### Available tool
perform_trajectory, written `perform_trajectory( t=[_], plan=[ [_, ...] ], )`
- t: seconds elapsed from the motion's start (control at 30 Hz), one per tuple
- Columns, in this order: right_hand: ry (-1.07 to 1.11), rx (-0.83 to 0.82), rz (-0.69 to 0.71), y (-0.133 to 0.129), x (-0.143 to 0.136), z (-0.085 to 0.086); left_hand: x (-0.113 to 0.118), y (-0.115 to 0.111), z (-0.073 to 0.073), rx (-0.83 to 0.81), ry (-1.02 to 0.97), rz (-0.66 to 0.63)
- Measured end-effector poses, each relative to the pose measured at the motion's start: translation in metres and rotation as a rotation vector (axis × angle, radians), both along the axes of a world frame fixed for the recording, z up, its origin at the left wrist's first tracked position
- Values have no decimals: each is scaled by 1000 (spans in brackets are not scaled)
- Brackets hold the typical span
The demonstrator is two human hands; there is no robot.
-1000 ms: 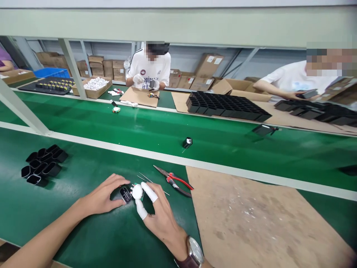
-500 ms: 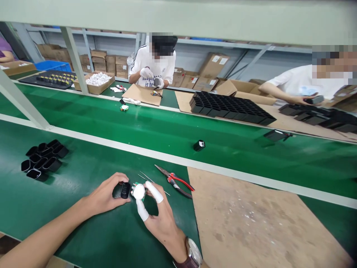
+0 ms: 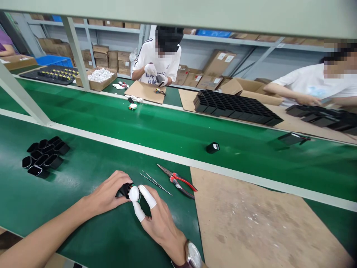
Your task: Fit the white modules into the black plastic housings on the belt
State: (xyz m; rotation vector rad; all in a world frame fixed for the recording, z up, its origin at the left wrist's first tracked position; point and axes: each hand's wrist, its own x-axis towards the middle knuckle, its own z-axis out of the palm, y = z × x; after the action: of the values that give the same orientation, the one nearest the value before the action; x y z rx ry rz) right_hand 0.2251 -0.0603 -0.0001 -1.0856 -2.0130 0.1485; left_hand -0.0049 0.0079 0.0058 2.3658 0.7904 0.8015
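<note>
My left hand (image 3: 113,191) grips a small black plastic housing (image 3: 121,191) between thumb and fingers. In my right hand (image 3: 156,210), whose thumb and index finger wear white finger cots, is a green circuit board with a round white part (image 3: 134,194) on top. The board's left edge is at the mouth of the housing; how far inside it sits I cannot tell. Tweezers (image 3: 156,182) lie on the green bench just beyond my right hand. Beside them rest long-nose pliers (image 3: 177,180) with red and black handles.
Several open black housings (image 3: 46,156) stand grouped at the left. A brown cardboard sheet (image 3: 251,216) covers the bench at right. On the green conveyor (image 3: 167,130) lie a black housing (image 3: 213,147) and a circuit board (image 3: 132,107). Two co-workers (image 3: 158,61) handle parts across it.
The housing and the circuit board, apart before, now meet; the housing has turned in my left hand. On the conveyor, the parts appear further right. The right co-worker's hands have moved.
</note>
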Motion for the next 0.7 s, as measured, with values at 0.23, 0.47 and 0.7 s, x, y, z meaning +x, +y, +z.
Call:
perform_trajectory(
  t=[0.23, 0.47, 0.7],
  plan=[
    [-77, 0, 4, 0, 1, 5, 3, -1, 0, 8, 22, -14],
    [-119, -66, 44, 2, 3, 2, 5, -4, 1, 8, 81, -3],
    [-3, -17, 98, 5, 8, 1, 7, -6, 1, -212, 6, 3]
  ],
)
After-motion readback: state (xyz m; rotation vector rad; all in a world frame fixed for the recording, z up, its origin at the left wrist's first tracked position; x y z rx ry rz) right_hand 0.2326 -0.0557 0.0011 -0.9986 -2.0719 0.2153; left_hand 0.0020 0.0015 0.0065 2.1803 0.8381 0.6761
